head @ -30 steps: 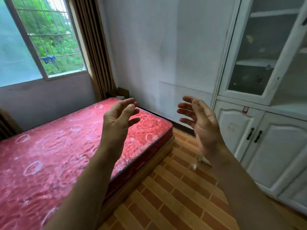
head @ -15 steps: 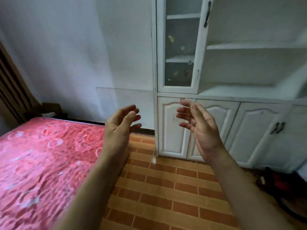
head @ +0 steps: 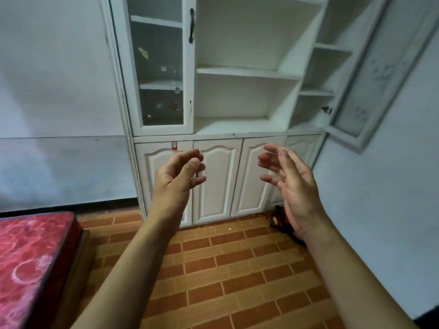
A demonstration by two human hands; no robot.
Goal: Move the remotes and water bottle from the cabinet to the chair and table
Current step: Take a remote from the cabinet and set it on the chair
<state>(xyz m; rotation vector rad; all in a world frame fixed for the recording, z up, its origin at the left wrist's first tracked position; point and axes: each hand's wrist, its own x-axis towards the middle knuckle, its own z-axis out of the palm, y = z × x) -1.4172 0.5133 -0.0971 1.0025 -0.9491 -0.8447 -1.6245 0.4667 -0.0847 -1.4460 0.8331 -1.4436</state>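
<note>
Two bare hands hang raised in front of the cabinet (head: 237,96), palms turned toward each other. The left hand (head: 175,181) has loosely curled fingers, its grip apart and holding nothing. The right hand (head: 294,188) has spread fingers, its grip apart too. Both point up and forward at the lower doors (head: 216,181), which are closed.

The cabinet stands upright against the back wall, in the corner by the right wall. Its long axis is vertical and its front faces the camera. Its top is cut off by the frame edge. The left glass door (head: 161,67) is closed, its black handle (head: 191,24) upright. The glass is cloudy, and the small specks on or behind it are hard to make out. The right door (head: 370,74) stands swung open toward the right wall.

A red-and-black thing (head: 279,220) lies on the floor (head: 237,269) by the cabinet's right foot, partly hidden by the right hand. I cannot tell what it is. The bed (head: 31,257) at lower left is cut off.
</note>
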